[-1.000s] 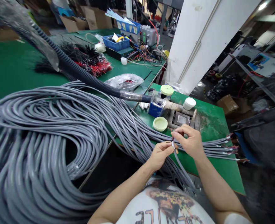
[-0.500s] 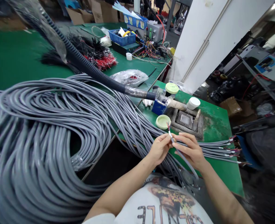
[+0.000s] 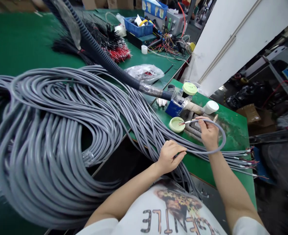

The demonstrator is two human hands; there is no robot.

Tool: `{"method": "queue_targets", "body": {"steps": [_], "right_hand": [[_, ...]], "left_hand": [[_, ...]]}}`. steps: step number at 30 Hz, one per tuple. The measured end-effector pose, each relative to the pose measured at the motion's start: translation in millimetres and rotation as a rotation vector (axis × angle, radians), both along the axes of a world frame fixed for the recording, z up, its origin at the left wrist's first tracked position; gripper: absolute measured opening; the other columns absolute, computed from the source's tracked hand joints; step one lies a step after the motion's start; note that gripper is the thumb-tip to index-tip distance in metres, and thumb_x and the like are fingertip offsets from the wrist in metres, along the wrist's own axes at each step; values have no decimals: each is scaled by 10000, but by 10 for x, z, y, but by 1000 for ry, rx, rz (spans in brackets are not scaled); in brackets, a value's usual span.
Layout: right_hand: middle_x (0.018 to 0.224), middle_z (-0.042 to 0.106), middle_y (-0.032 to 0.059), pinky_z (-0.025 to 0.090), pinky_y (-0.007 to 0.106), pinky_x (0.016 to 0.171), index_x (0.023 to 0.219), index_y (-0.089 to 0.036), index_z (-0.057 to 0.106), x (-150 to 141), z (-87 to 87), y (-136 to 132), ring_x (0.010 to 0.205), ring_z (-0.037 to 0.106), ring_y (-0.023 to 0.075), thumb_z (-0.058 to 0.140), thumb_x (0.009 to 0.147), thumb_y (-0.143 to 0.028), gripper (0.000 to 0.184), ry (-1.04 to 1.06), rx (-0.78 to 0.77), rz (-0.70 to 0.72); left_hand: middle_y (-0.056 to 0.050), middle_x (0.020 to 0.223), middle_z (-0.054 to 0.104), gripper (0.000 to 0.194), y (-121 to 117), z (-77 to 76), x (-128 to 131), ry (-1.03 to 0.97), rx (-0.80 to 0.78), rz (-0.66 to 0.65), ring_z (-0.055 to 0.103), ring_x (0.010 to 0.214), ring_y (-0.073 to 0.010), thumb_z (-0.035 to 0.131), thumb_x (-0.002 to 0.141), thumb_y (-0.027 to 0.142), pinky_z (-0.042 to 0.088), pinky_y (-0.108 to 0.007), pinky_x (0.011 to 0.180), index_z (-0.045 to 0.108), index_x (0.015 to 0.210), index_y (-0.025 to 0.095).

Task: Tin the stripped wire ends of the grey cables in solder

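My right hand [image 3: 209,132] pinches a grey cable [image 3: 224,133] a little behind its stripped end. Thin coloured wires [image 3: 181,123] fan out from a white collar and reach over a pale green tub [image 3: 174,125]; whether they touch its contents I cannot tell. From my right hand the cable bends round in a loop, back to the closed fingertips of my left hand [image 3: 171,157]. Beneath both hands runs a bundle of similar grey cables [image 3: 156,133], their stripped ends [image 3: 252,161] spread at the right table edge.
A big coil of grey cable [image 3: 48,156] fills the left. A dark corrugated hose [image 3: 114,70] crosses above the table toward a sooty metal block [image 3: 192,130]. Close by stand a blue box [image 3: 174,107], a white cup [image 3: 211,107] and a lidded tub [image 3: 189,88].
My hands have separated. The right one has carried the cable's stripped end to the tub, bending the cable into a loop; the left has dropped lower, onto the cable farther back.
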State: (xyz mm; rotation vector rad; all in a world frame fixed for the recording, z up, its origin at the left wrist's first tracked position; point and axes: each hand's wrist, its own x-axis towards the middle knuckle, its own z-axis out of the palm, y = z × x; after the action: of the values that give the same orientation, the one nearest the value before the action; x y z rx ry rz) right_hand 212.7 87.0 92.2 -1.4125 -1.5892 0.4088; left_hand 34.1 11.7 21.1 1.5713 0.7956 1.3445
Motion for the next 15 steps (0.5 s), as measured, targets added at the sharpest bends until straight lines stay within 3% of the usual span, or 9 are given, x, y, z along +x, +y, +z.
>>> {"method": "queue_targets", "body": {"steps": [7,15], "right_hand": [[870,715,41,467,319,738,952,-201,696,-62,-70,188,730,599,173,510,903,-421,293,-116,-19,16],[903,706,39,466,312,785,958,-198,708,-79,-131,247,824,625,186,512,905,-399,285,-214,-34,24]], "left_hand": [[-79,885,740,220,15,-52,-6,0,-8,-36,600,840,-233,648,811,235,359,-390,858,734,1010,272],[-78,890,740,240,4,-72,-6,-3,-19,-55,597,854,-238,656,799,223,351,-393,869,733,1020,279]]}}
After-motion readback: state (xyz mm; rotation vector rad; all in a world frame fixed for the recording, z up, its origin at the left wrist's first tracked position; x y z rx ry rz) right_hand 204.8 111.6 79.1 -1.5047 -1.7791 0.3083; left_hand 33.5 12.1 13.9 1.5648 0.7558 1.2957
